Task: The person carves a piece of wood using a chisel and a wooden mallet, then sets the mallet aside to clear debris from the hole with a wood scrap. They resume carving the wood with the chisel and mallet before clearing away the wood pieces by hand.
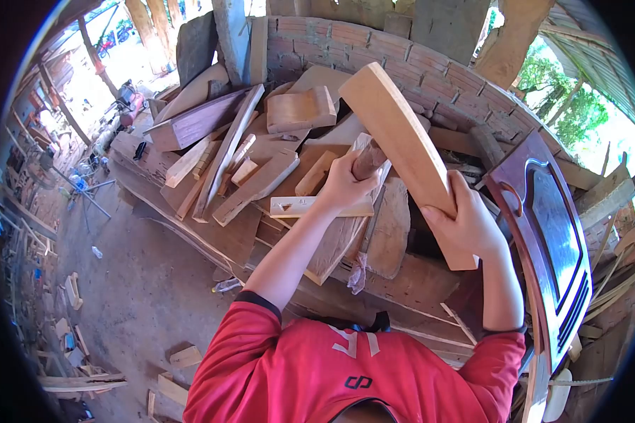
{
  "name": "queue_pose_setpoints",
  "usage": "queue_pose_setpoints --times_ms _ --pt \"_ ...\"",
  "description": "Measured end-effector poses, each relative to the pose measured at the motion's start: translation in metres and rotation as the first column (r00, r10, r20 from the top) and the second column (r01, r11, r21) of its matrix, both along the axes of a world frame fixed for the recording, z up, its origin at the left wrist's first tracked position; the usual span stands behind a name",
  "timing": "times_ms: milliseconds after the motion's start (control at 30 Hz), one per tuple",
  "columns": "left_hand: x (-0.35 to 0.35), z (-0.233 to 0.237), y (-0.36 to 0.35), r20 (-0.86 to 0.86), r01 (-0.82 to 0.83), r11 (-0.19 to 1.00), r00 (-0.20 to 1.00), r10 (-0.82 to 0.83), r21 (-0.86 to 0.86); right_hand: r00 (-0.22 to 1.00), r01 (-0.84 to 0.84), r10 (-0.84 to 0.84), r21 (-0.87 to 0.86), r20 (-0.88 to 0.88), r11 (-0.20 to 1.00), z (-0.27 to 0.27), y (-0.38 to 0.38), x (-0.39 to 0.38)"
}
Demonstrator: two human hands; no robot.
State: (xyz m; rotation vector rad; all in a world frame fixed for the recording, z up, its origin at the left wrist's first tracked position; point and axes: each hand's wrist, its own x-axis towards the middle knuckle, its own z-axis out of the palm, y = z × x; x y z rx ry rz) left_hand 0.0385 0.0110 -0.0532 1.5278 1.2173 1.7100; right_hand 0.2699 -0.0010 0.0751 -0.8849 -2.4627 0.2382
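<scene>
My right hand [467, 217] is wrapped around the lower part of a long, smooth wooden board [402, 144], raised and tilted with its far end up to the left. My left hand [347, 185] is closed around a darker, rounded wooden piece [368, 161]; its full shape is hidden by the fingers and the board. Just below the left hand lies a pale wooden strip [289, 206] with a dark mark. A curved wooden block [300, 111] rests on the pile beyond.
Offcuts and planks [261, 185] cover the bench, backed by a low brick wall [360, 44]. A dark varnished panel [543, 233] with a handle leans at the right. Wood scraps [185, 357] lie on the floor [130, 282] at the left.
</scene>
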Motion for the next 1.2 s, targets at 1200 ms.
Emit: queue_pose_setpoints --times_ms 1200 --pt "-0.004 -0.001 0.015 -0.047 -0.066 0.998 0.997 0.067 0.025 0.853 0.498 -0.501 -0.508 0.143 0.703 -0.240 0.010 -0.020"
